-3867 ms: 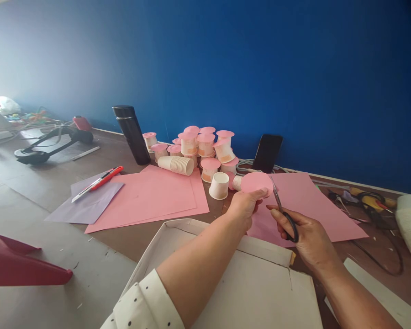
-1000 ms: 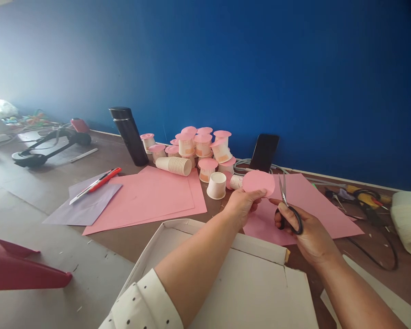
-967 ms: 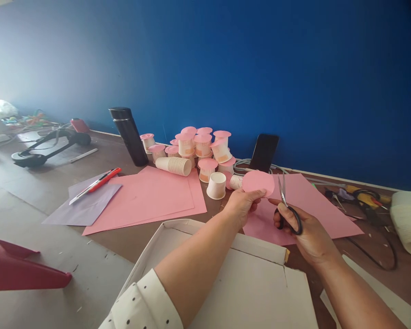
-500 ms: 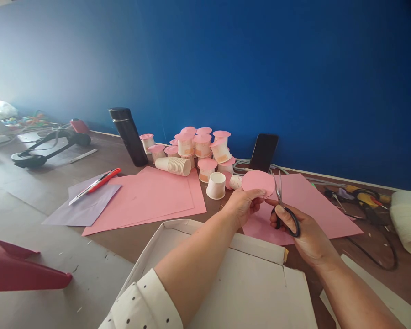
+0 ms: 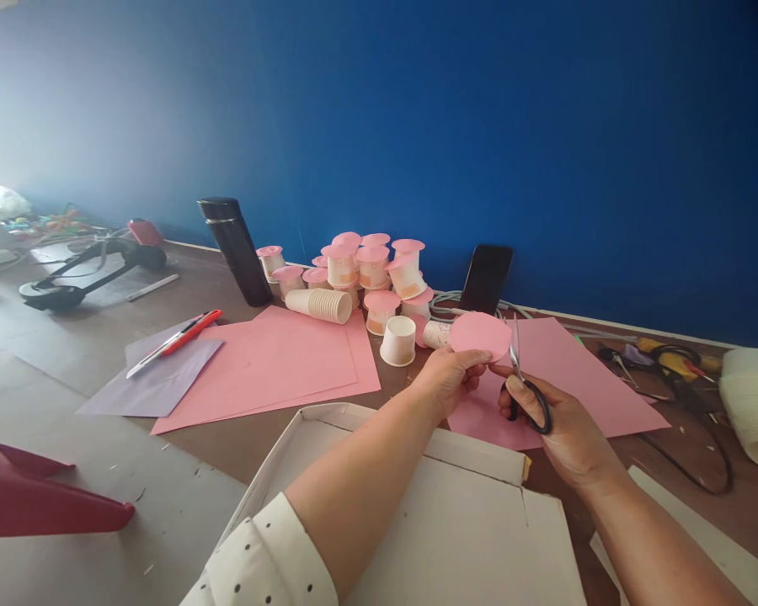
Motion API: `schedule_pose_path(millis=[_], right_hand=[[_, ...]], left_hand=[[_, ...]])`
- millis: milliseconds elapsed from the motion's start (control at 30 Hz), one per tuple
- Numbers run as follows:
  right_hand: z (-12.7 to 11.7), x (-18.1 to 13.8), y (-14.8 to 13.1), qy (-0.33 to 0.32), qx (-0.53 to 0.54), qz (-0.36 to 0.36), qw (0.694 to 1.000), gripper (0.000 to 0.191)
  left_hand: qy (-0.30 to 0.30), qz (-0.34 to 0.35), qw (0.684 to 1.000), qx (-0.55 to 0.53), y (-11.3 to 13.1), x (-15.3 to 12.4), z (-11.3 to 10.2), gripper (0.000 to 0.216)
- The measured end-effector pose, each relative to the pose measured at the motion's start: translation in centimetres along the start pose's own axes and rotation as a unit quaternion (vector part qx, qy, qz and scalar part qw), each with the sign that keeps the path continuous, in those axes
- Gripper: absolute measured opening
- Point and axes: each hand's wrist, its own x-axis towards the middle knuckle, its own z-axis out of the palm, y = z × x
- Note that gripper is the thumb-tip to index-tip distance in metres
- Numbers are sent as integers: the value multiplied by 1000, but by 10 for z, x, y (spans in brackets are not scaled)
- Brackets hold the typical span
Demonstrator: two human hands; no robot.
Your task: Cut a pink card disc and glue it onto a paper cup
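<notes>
My left hand (image 5: 447,379) pinches a round pink paper disc (image 5: 478,333) and holds it up above the floor. My right hand (image 5: 552,425) grips black-handled scissors (image 5: 523,379), whose blades touch the disc's right edge. Under both hands lies a large pink paper sheet (image 5: 574,379). A small white paper cup (image 5: 397,341) stands just left of my left hand. Behind it is a pile of cups capped with pink discs (image 5: 366,269).
A white cardboard tray (image 5: 480,522) lies under my forearms. Pink sheets (image 5: 278,362), a lilac sheet with a red utility knife (image 5: 180,332), a black flask (image 5: 237,251), a propped phone (image 5: 488,279), cables and tools (image 5: 669,370), a yarn roll (image 5: 755,404) and a red plastic object (image 5: 31,492) surround me.
The scissors have shifted left and closed in against the disc's right edge. My left hand keeps the disc in about the same place.
</notes>
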Motion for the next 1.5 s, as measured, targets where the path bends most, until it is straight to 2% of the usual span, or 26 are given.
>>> schedule_pose_path(millis=[167, 833, 1500], right_hand=[[1, -3, -10, 5, -19, 10, 1000, 48], [5, -6, -19, 30, -38, 19, 999, 48], [4, -4, -17, 32, -52, 8, 998, 45]], left_hand=[[-1, 0, 1000, 5, -3, 3, 0, 25], [9, -3, 1000, 9, 0, -3, 5, 9], [28, -6, 1000, 8, -2, 0, 4, 16]])
